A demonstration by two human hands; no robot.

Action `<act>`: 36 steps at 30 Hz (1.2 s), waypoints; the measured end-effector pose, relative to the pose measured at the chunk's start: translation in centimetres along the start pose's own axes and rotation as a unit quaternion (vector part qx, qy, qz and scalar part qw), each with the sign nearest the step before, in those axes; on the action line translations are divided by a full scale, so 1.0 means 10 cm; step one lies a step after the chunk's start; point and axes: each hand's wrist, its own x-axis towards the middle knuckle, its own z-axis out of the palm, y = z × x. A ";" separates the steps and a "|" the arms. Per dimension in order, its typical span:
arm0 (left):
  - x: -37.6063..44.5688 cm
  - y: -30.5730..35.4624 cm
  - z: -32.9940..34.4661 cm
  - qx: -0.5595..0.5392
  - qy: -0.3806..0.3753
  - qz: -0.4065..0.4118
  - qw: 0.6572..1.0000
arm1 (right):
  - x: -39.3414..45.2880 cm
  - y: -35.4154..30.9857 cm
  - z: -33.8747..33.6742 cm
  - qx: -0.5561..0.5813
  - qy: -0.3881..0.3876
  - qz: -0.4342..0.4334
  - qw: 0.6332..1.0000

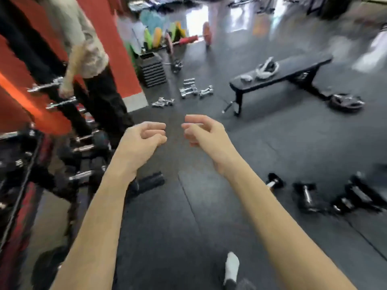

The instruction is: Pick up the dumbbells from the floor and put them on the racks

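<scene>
From the head view I've got my left hand (pixel 144 133) and right hand (pixel 201 130) out front, each grip loosely curled on nothing. Black dumbbells (pixel 307 197) lie on the floor (pixel 188 227) at right, chrome dumbbells (pixel 188 90) farther off; the rack (pixel 83 147) at left is part-filled, so plenty remains.

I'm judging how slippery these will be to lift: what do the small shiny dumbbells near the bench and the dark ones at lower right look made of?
Small dumbbells: apparently chromed metal all over, bright mirror-like glints. Dark dumbbells: matte black heads, probably rubber-coated, with a shiny metal handle between; blur leaves texture uncertain.
</scene>
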 end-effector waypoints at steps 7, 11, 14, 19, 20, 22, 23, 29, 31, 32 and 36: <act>-0.58 0.96 2.54 -0.018 -0.242 0.081 0.967 | -1.39 0.07 -2.34 -0.017 0.267 0.013 0.964; -1.33 1.56 3.96 -0.014 -0.366 0.123 0.922 | -2.45 0.05 -3.58 -0.011 0.397 0.019 0.918; -1.94 1.93 4.88 -0.010 -0.436 0.142 0.889 | -3.20 0.03 -4.37 -0.010 0.469 0.036 0.882; -2.80 2.35 6.20 -0.007 -0.504 0.141 0.852 | -4.20 0.05 -5.53 -0.008 0.536 0.059 0.842; -2.93 2.43 6.43 -0.008 -0.511 0.141 0.848 | -4.35 0.05 -5.74 -0.007 0.546 0.062 0.836; -3.14 2.57 6.86 -0.008 -0.525 0.142 0.839 | -4.60 0.10 -6.14 -0.002 0.565 0.069 0.822; -3.22 2.64 7.05 -0.005 -0.531 0.141 0.835 | -4.69 0.13 -6.33 0.002 0.573 0.074 0.817; -3.35 3.02 8.21 0.017 -0.559 0.151 0.815 | -4.88 0.37 -7.44 0.035 0.611 0.084 0.786; -3.29 3.16 8.70 0.025 -0.568 0.158 0.807 | -4.79 0.45 -7.92 0.049 0.621 0.082 0.778; -3.24 3.22 8.95 0.028 -0.571 0.160 0.804 | -4.72 0.50 -8.16 0.053 0.624 0.081 0.775; -3.05 3.52 9.94 0.037 -0.581 0.161 0.797 | -4.46 0.66 -9.08 0.072 0.640 0.089 0.760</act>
